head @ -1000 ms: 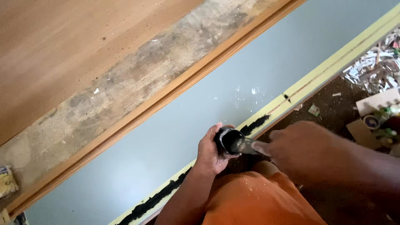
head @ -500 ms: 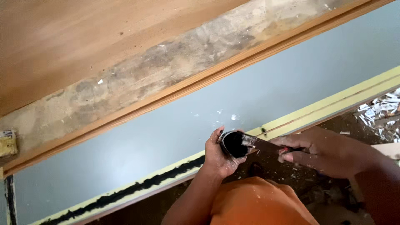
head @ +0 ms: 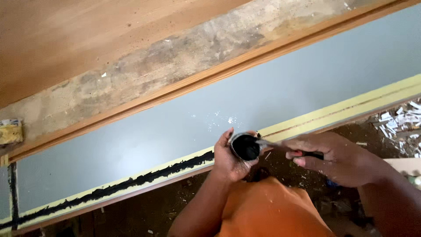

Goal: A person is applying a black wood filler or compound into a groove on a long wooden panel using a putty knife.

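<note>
Big grey panel (head: 263,105) crosses the frame on a slant, its pale yellow edge strip (head: 351,107) part-coated with black paste (head: 131,181) at lower left, wood boards (head: 87,39) upper left. Left hand (head: 230,158) at centre-bottom has fingers clenched round a small black-filled tin (head: 245,147), likely light, stiff, messy at the rim, best gripped round the wall. Right hand (head: 333,158) fingers pinch a thin tool (head: 274,142) dipped at the tin; tool tip and handle are hard to make out.
</note>
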